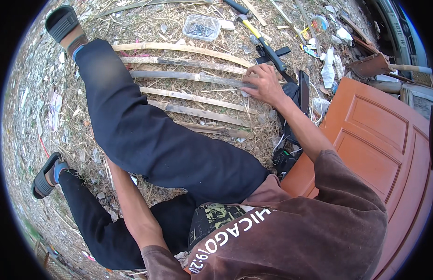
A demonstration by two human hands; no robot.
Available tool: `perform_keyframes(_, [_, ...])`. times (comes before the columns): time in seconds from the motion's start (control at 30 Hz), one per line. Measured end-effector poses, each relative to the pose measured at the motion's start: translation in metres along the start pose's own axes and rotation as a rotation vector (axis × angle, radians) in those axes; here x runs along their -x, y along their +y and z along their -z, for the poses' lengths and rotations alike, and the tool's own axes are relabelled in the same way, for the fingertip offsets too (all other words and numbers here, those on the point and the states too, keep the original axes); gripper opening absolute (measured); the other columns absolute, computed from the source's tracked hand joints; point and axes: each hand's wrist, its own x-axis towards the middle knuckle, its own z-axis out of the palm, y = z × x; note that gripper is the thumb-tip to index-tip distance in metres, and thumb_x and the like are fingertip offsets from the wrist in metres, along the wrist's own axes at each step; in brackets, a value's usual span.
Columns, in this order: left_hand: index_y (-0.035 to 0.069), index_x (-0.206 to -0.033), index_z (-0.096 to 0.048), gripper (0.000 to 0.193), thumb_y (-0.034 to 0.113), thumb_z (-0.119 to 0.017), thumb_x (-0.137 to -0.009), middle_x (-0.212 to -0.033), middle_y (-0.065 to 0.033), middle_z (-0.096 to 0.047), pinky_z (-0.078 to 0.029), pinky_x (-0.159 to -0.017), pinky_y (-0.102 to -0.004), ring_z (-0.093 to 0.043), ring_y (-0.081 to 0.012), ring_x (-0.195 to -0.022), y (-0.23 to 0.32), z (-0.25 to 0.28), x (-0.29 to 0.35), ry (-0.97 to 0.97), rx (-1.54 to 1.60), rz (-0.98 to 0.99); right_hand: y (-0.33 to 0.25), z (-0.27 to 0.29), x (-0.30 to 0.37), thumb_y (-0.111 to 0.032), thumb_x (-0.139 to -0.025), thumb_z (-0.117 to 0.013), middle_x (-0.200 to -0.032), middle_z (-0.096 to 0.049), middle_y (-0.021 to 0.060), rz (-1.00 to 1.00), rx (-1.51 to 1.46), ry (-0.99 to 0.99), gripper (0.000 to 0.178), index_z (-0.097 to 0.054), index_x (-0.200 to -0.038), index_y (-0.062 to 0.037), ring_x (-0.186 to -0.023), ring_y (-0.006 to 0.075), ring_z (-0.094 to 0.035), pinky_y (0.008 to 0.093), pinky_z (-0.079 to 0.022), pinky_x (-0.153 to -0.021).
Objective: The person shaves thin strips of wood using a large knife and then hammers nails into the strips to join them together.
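My right hand is at the right end of a greyish bamboo strip, its fingers bent and pinching that end. Two more strips lie beyond it, a pale one farthest off and a brownish one between. Nearer to me are several others, among them a light strip and a darker one. They run roughly side by side over dry grass, their left ends passing by or under my bent leg. My left forearm reaches behind that leg, which hides the left hand.
A clear plastic box of nails sits beyond the strips. Near it lies a hammer with a yellow and black handle. Black straps and a bag lie by my right wrist. An orange-brown panelled door is at right, a vehicle behind.
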Motion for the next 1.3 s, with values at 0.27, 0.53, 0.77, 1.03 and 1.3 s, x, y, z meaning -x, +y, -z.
perform_keyframes(0.27, [0.0, -0.142, -0.04, 0.055, 0.023, -0.057, -0.096, -0.141, -0.0167, -0.049, -0.044, -0.104, -0.0408, -0.053, -0.0283, -0.12, 0.001, 0.002, 0.001, 0.002, -0.013, -0.011, -0.003, -0.002, -0.001, -0.03, -0.074, -0.081, -0.099, -0.061, -0.0004, -0.001, 0.012, 0.057, 0.025, -0.074, -0.091, -0.0136, -0.099, 0.0209, -0.053, 0.0379, -0.037, -0.09])
perform_keyframes(0.53, [0.0, -0.142, -0.041, 0.055, 0.023, -0.058, -0.095, -0.141, -0.0166, -0.05, -0.044, -0.103, -0.0408, -0.054, -0.0284, -0.12, 0.001, 0.004, 0.0, 0.002, -0.028, -0.026, -0.042, -0.006, 0.034, -0.033, -0.075, -0.08, -0.093, -0.059, 0.0008, -0.034, -0.095, -0.025, 0.028, -0.071, -0.093, -0.0133, -0.091, 0.0203, -0.054, 0.0369, -0.039, -0.081])
perform_keyframes(0.77, [0.0, -0.142, -0.042, 0.054, 0.023, -0.058, -0.095, -0.14, -0.0166, -0.05, -0.044, -0.103, -0.0408, -0.054, -0.0284, -0.119, 0.002, 0.003, -0.003, 0.0, -0.03, -0.036, -0.043, -0.009, 0.041, -0.03, -0.073, -0.078, -0.094, -0.06, 0.0002, -0.035, -0.177, -0.188, 0.029, -0.073, -0.096, -0.0142, -0.093, 0.0211, -0.055, 0.038, -0.038, -0.083])
perform_keyframes(1.03, [0.001, -0.141, -0.042, 0.054, 0.023, -0.059, -0.094, -0.139, -0.0165, -0.051, -0.044, -0.102, -0.0408, -0.054, -0.0285, -0.118, 0.003, 0.004, -0.001, 0.007, -0.04, -0.04, -0.026, 0.0, 0.029, -0.03, -0.077, -0.076, -0.089, -0.062, 0.0012, -0.089, -0.138, -0.262, 0.026, -0.074, -0.096, -0.0133, -0.093, 0.0204, -0.056, 0.0396, -0.037, -0.084])
perform_keyframes(1.3, [0.001, -0.141, -0.043, 0.054, 0.022, -0.059, -0.094, -0.139, -0.0164, -0.051, -0.044, -0.102, -0.0409, -0.054, -0.0285, -0.117, 0.005, 0.004, 0.001, 0.002, -0.048, -0.046, -0.026, -0.008, 0.032, -0.029, -0.08, -0.075, -0.081, -0.064, 0.0004, -0.109, -0.09, -0.191, 0.022, -0.073, -0.095, -0.0133, -0.083, 0.0196, -0.061, 0.0382, -0.038, -0.081])
